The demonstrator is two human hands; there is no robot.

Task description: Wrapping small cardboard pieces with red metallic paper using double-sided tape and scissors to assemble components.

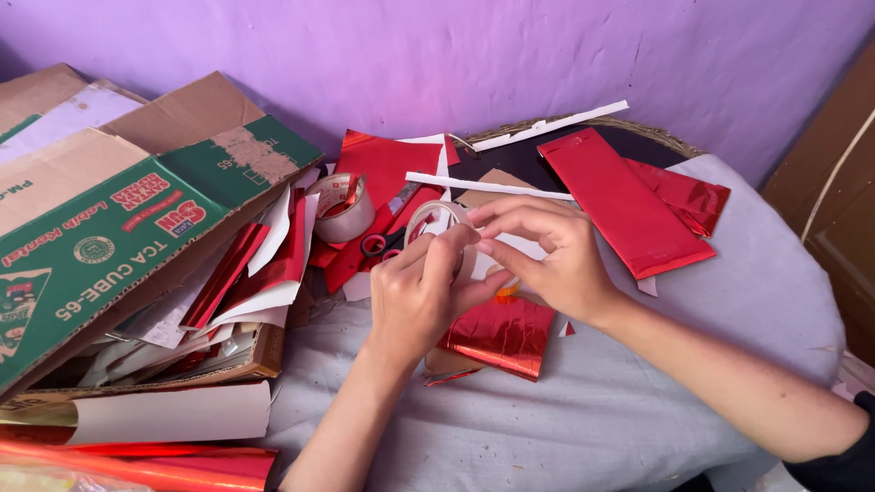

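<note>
Nearest to us, at the lower left corner, we see rolled red foil sheets (173, 466) lying beside a long white card box (155, 415). Above them a large green and brown cardboard carton (100, 237) lies open on its side, stuffed with red foil and white paper scraps (246, 273). The table (638, 392) is covered with a pale grey cloth, and our two forearms reach over it toward the middle. Our left hand (419, 296) is curled, its thumb and fingers pinched on the near edge of a roll of white tape (447, 228), which it holds up just above the table. Our right hand (551, 255) is closed on the same roll from the other side, fingertips (488, 223) pressed to its rim and meeting the left hand's fingers. Directly under the hands lies a crinkled piece of red foil (501, 333) on the cloth. Just beyond the roll we can make out the handles of red and black scissors (383, 243), partly hidden among red paper. Left of those sits a second roll, clear tape (344, 208), resting against the carton's edge. Farther right a long red foil envelope (624, 200) lies flat, with another crumpled foil piece (688, 196) beside it. White card strips (488, 187) cross the pile, and behind everything stands a purple wall (456, 64).
</note>
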